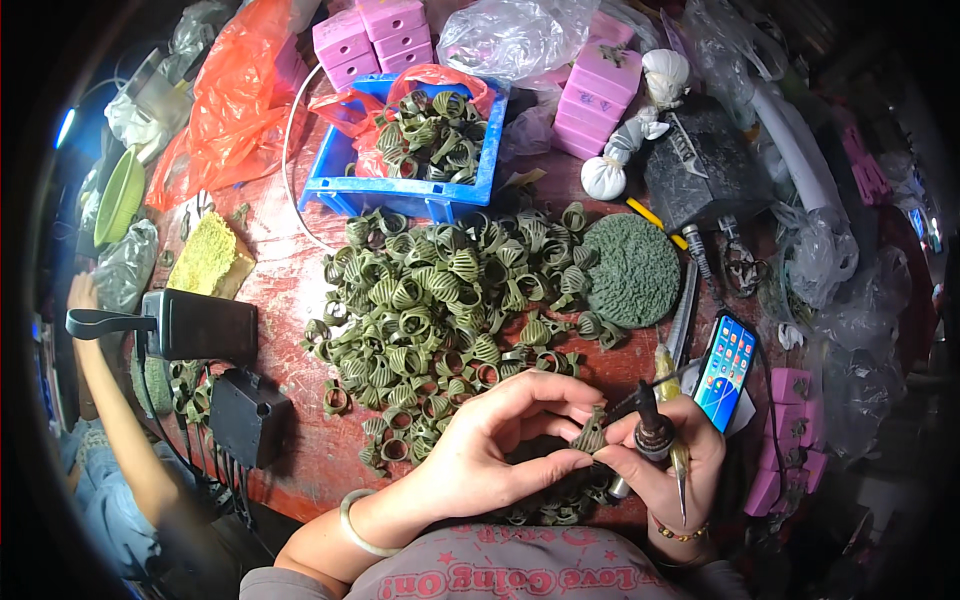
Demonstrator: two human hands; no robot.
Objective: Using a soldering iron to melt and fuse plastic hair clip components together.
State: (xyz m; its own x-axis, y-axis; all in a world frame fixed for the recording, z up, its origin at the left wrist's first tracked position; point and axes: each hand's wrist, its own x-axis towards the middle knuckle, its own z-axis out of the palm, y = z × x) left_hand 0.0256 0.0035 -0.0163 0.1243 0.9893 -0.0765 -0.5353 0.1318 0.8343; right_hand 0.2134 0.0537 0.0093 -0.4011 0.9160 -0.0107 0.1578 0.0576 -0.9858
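Note:
My left hand (490, 440) pinches a small olive-green slotted ring (592, 432) between thumb and fingers, close to my body. The thumb of my right hand (690, 450) meets the same ring. Also in my right hand are a black-handled corded pen tool (652, 425) and a thin pointed tool with a yellowish clear handle (680, 470). A broad heap of similar green rings (430, 320) covers the red table (290, 400) beyond my hands. More rings lie below my hands, partly hidden by them.
Behind the heap stands a blue crate (395, 197) holding rings and red plastic. At the right are a round green textured pad (632, 270), a lit phone (725, 372) and a black box (705, 160). A co-worker's arm (125, 430) shows at the left, beyond black devices (245, 415).

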